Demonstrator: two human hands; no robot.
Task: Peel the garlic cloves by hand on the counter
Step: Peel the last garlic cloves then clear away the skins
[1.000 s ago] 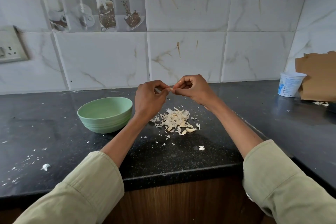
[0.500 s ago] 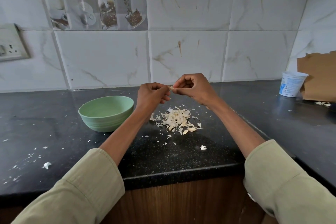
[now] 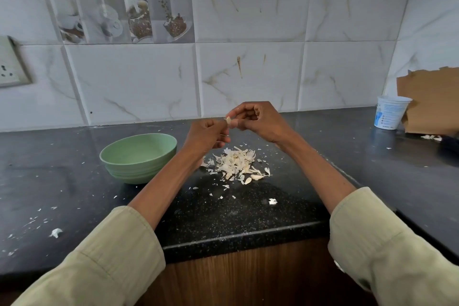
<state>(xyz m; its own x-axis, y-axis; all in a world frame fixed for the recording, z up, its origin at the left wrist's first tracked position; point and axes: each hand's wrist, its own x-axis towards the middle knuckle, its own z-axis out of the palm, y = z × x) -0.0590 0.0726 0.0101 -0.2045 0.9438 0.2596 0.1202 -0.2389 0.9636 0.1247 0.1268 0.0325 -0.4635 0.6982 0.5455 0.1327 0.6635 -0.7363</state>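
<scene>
A small pale garlic clove [image 3: 228,121] is held in the air between both hands, above the black counter [image 3: 223,218]. My right hand [image 3: 258,120] pinches it between thumb and fingertips. My left hand [image 3: 206,135] has curled fingers touching the clove's left side. Below the hands lies a pile of white garlic skins [image 3: 236,163] with a few cloves [image 3: 255,177] at its front edge. A green bowl [image 3: 137,156] stands to the left of the pile; what it holds is hidden by its rim.
A white plastic tub [image 3: 391,112] and a torn piece of brown cardboard [image 3: 432,102] stand at the back right. Skin scraps [image 3: 56,232] are scattered over the left counter. A wall socket [image 3: 10,66] is on the tiled wall at left. The counter's front edge runs under my forearms.
Both hands stay together over the pile. My left hand has dropped slightly and its fingers have shifted on the clove; the clove shows more plainly between the fingertips now.
</scene>
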